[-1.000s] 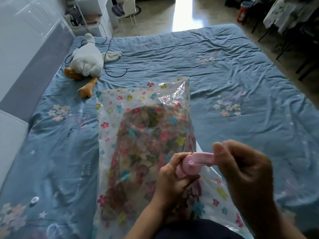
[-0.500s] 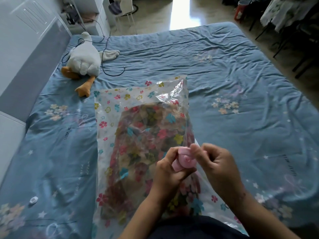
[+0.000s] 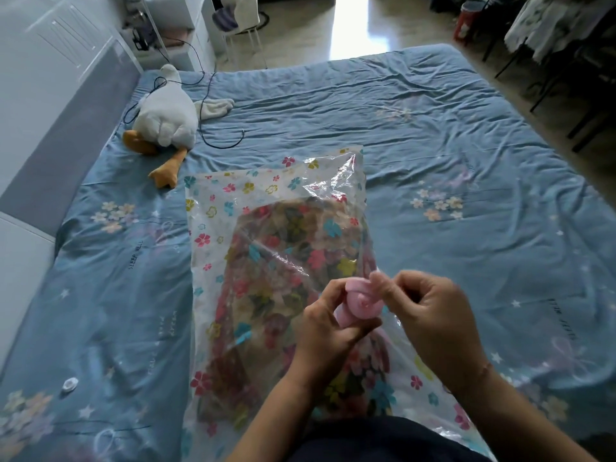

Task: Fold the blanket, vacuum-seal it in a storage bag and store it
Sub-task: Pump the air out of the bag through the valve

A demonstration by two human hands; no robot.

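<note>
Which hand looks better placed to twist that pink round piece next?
Probably the right hand. Its fingertips pinch the upper rim of the pink piece and look free to twist it. The left hand grips it from underneath, steadying it over the storage bag.

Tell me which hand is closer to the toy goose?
Left. The left hand holds the pink piece on the side facing the goose, far up-left on the bed; the right hand sits farther right.
</note>
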